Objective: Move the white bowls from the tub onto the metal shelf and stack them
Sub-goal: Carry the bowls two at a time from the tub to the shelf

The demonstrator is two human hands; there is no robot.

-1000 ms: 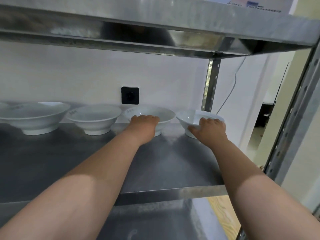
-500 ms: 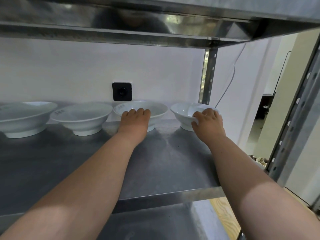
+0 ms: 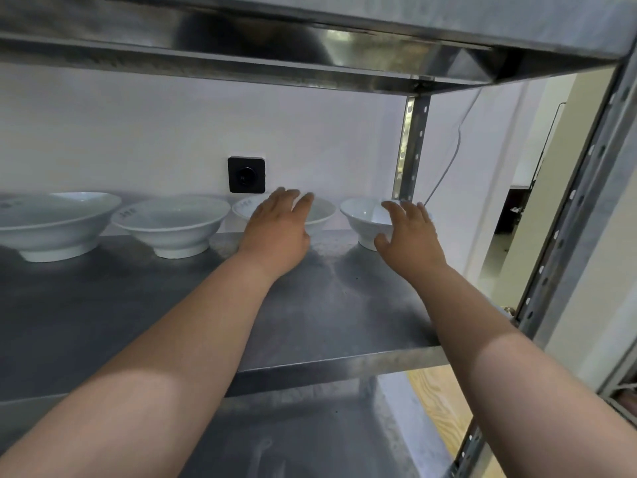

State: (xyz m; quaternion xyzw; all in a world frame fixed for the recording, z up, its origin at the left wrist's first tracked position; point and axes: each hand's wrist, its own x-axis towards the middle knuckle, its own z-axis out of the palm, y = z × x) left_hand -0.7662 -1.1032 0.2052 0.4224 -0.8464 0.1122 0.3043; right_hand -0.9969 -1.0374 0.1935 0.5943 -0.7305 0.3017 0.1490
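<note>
Grey steel fills most of the view: a metal shelf (image 3: 172,322) runs flat across the middle, with an upper shelf (image 3: 310,46) close overhead and a perforated post (image 3: 410,150) at the back right corner. Behind them is a white wall (image 3: 172,125). Four white bowls stand upright in a row along the back edge of the metal shelf, side by side and not stacked. The largest bowl (image 3: 51,229) is at far left, the second bowl (image 3: 172,225) is just beside it, then the third bowl (image 3: 324,215), then the fourth bowl (image 3: 362,219) near the post. Two bare forearms reach in from below. The left hand (image 3: 279,232) is in front of the third bowl, fingers straight and slightly spread above its rim. The right hand (image 3: 410,239) is at the fourth bowl, fingers straight and spread over the rim, thumb out beside the bowl's base. Half a second ago both hands had their fingers curled over these rims; now the fingers have straightened and lifted, and whether they touch the bowls cannot be told. The bowls sit where they were. A black socket (image 3: 246,174) is on the wall above the third bowl, and a thin white cable (image 3: 451,157) hangs beside the post.
</note>
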